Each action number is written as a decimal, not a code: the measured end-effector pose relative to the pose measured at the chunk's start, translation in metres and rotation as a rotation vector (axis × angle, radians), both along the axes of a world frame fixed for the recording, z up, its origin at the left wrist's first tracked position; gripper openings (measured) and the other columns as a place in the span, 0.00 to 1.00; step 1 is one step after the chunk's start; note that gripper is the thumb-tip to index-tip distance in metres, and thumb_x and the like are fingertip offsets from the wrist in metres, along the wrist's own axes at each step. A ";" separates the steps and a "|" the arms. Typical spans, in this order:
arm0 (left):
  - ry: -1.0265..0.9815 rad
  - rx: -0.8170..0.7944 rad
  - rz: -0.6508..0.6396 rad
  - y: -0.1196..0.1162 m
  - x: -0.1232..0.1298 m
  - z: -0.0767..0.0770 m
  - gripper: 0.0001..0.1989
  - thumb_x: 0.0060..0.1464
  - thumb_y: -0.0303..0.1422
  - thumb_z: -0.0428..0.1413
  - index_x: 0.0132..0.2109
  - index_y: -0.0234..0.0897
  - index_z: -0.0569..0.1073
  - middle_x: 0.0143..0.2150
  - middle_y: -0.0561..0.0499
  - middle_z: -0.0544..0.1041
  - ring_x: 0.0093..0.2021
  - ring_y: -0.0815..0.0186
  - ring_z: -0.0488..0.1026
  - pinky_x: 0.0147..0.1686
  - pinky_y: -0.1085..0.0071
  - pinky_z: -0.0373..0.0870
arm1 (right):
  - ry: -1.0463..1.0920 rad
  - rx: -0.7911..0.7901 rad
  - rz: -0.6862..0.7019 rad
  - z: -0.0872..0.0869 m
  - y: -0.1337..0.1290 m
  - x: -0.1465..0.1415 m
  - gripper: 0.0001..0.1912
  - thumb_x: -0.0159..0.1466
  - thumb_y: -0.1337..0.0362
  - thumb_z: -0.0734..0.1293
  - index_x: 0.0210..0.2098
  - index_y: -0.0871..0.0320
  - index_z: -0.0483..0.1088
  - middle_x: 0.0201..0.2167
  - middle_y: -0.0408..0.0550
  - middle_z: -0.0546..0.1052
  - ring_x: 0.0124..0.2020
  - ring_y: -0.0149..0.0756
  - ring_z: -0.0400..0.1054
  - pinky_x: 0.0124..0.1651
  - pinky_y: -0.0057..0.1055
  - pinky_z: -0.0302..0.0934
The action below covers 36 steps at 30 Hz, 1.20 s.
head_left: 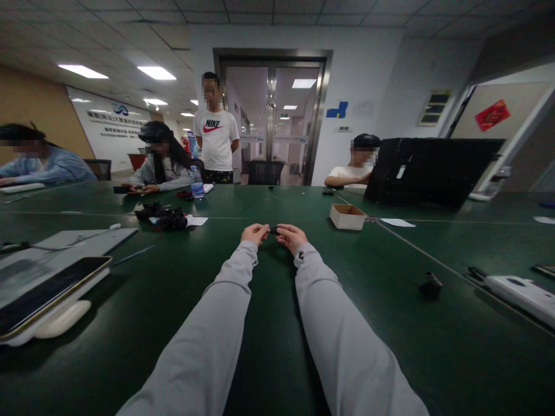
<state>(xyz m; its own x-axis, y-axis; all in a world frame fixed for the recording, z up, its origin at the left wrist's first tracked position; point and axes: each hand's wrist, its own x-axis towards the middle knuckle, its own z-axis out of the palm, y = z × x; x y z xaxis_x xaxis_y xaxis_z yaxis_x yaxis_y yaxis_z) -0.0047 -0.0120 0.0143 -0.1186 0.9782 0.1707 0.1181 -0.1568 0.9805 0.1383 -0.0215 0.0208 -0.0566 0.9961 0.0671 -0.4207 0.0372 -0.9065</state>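
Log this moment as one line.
left hand: pinching small black object | right hand: pinching same object | surface: dark green table | nearby: open-topped pale rectangular box

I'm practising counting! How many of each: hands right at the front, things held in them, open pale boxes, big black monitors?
Hands, left hand and right hand: 2
Held small black object: 1
Open pale box: 1
Big black monitor: 1
Total: 5

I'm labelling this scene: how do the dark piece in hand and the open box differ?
The dark piece is between the left hand and right hand; the box rests on the table. The dark piece looks smaller than the box. The dark piece looks black, the box pale outside.
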 end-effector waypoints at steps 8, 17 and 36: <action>-0.153 -0.074 -0.078 -0.002 0.002 0.005 0.20 0.37 0.44 0.59 0.37 0.35 0.71 0.30 0.47 0.75 0.26 0.69 0.71 0.18 0.78 0.62 | 0.018 -0.013 -0.035 0.002 -0.001 0.000 0.06 0.50 0.75 0.68 0.29 0.64 0.70 0.17 0.45 0.72 0.17 0.28 0.67 0.19 0.19 0.63; -0.083 0.079 -0.140 -0.002 -0.001 0.001 0.18 0.35 0.38 0.62 0.36 0.35 0.72 0.34 0.47 0.75 0.31 0.69 0.71 0.20 0.80 0.62 | 0.008 -0.040 -0.035 0.001 0.001 0.002 0.06 0.50 0.74 0.69 0.29 0.63 0.70 0.16 0.45 0.72 0.17 0.27 0.67 0.19 0.18 0.64; -0.013 -0.141 -0.088 0.003 0.002 0.003 0.18 0.46 0.43 0.53 0.36 0.30 0.71 0.30 0.44 0.74 0.20 0.73 0.67 0.17 0.78 0.58 | -0.005 -0.085 -0.068 0.002 0.001 -0.001 0.03 0.52 0.74 0.68 0.26 0.64 0.69 0.16 0.46 0.72 0.15 0.27 0.65 0.16 0.19 0.62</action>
